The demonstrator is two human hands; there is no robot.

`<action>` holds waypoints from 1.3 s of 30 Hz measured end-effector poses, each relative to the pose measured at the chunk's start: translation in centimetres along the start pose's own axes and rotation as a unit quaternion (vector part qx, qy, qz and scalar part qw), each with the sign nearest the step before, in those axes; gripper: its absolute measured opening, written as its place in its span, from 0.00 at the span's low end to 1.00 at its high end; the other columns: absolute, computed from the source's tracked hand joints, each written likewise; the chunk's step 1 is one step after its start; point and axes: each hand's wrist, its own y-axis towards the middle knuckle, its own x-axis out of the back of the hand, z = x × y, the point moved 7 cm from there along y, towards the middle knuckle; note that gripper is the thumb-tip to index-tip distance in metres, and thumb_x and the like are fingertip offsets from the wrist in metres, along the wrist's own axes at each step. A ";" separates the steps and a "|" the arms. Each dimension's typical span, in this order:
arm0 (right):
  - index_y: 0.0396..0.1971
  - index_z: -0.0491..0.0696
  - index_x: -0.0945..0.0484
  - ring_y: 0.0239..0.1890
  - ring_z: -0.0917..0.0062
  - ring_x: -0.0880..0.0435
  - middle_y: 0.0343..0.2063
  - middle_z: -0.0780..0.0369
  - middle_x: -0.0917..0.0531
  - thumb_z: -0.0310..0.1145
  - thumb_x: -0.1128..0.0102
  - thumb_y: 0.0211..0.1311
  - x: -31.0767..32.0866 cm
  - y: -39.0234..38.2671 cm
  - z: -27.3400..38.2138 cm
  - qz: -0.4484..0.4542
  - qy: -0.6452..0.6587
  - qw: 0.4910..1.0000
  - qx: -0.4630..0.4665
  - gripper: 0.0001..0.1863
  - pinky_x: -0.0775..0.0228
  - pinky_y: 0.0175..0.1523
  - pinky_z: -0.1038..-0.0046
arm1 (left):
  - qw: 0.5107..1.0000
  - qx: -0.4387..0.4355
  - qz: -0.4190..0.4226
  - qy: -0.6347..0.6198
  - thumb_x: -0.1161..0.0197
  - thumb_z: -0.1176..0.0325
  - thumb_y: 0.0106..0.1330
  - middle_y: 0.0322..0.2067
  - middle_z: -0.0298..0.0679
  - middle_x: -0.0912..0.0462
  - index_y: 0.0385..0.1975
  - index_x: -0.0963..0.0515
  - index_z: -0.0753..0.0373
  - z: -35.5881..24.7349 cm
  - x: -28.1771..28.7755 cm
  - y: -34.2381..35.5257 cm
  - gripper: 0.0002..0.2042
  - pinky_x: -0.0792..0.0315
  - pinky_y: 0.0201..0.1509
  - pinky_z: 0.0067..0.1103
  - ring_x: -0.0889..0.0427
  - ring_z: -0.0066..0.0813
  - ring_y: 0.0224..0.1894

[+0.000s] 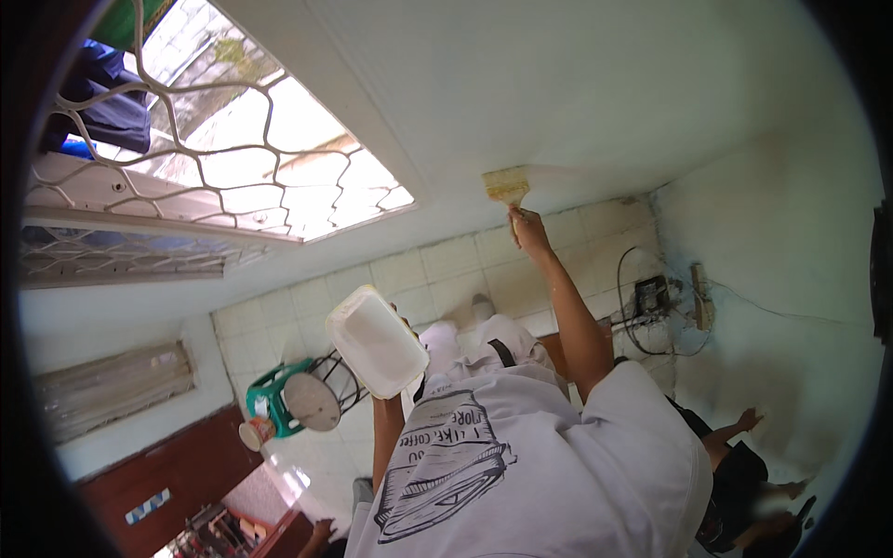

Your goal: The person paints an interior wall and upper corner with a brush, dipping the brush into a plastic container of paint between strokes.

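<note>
My right hand (530, 231) is closed round the handle of a wide paintbrush (507, 181). The brush's yellowish bristles point away from me and lie at the pale wall (595, 102); whether they press on it I cannot tell. My left hand (406, 322) supports a white rectangular tub (377, 344) from beneath and behind, with only some fingertips showing at its right rim. The tub is tilted with its open side up, and its inside looks white. Most of the left hand is hidden behind it.
A window with a curved metal grille (265, 139) is at upper left. A round-topped stool (313, 402), a green plastic stool (270, 391) and a cup-like container (256, 432) stand at left. A cable (621, 298) loops near the right corner. Another person (739, 484) is at lower right.
</note>
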 end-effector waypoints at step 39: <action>0.34 0.49 0.26 0.11 0.87 0.40 0.12 0.71 0.32 0.53 0.50 0.74 2.6 -17.3 35.5 0.083 0.073 0.971 0.212 0.21 0.54 0.13 0.81 | 0.987 -0.044 0.091 0.128 0.47 0.45 0.73 0.63 0.47 0.31 0.68 0.38 0.57 2.4 -5.7 4.1 0.30 0.32 0.64 0.46 0.28 0.47 0.60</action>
